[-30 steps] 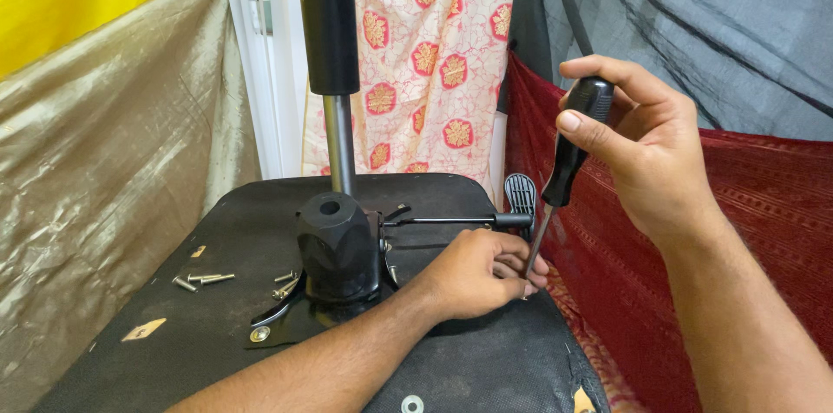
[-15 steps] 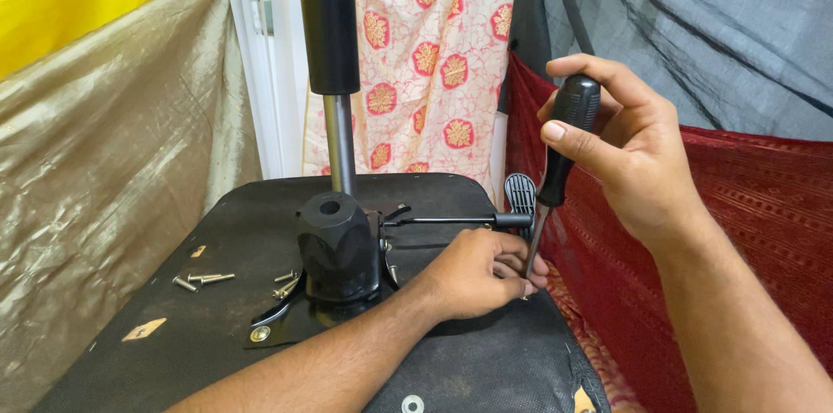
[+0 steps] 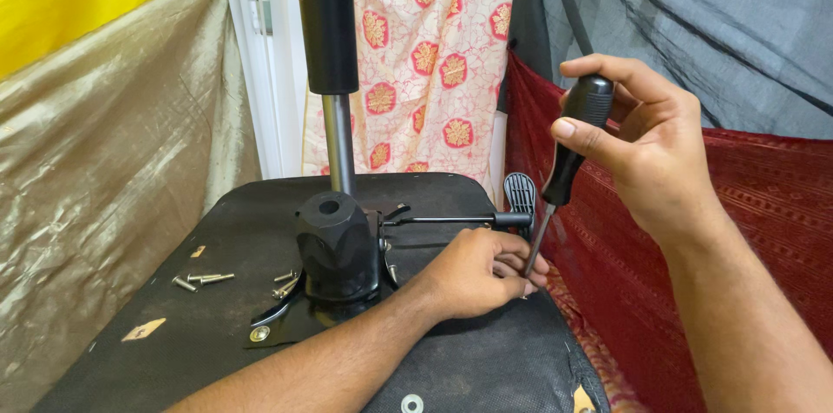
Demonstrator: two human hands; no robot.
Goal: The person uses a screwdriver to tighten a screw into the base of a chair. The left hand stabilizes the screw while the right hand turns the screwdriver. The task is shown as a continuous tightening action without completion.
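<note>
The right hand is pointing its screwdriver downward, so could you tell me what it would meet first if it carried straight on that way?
The right hand aims the screwdriver down and slightly left. Its tip already sits at the left hand's fingers, so it would probably meet them, or the black seat underside beneath; depth is unclear.

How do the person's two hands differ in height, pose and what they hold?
The right hand is raised and wraps the black handle of a screwdriver, while the left hand rests low on the black chair underside. The right hand grips from above; the left hand's fingers curl around the screwdriver's tip. Both are bare and work the same spot beside the lever.
</note>
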